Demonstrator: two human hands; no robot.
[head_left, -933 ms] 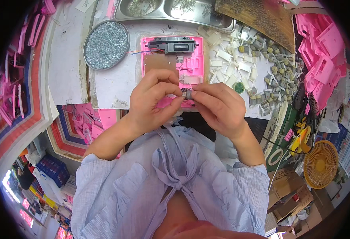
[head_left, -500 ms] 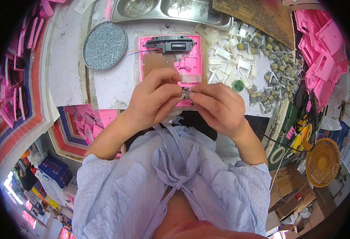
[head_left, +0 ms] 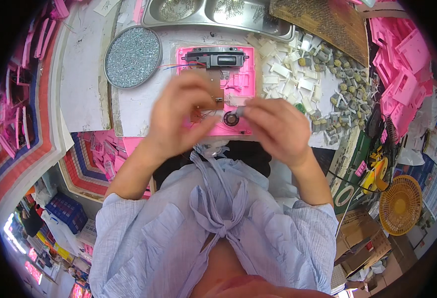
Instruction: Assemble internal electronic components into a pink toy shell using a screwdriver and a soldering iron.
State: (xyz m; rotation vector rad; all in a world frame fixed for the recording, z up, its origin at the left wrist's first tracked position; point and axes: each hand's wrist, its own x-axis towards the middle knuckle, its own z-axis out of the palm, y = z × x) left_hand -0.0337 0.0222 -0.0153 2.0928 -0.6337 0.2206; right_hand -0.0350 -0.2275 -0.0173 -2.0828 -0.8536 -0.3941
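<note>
Before me lies a pink plastic housing [head_left: 248,69] with a black plastic module [head_left: 213,58] along its far edge, a brown circuit board [head_left: 209,82] on its left side and thin wires. Near its front edge sits a dark round part [head_left: 231,118]. My right hand [head_left: 280,130] pinches a small grey part [head_left: 239,111] above the housing, just beside the round part. My left hand [head_left: 176,116] is over the housing's left side, blurred, with thumb and fingers apart and nothing visible in it.
A round dish of small metal screws [head_left: 133,57] stands at the left. Loose white plastic pieces [head_left: 305,82] and grey parts [head_left: 347,94] lie to the right. A metal tray [head_left: 218,25] and a brown board [head_left: 322,25] are at the back. Pink parts [head_left: 402,74] are heaped far right.
My left hand has drawn away to the left, its fingers spreading. My right hand still pinches the grey part, a little higher, and the dark round part has come into view.
</note>
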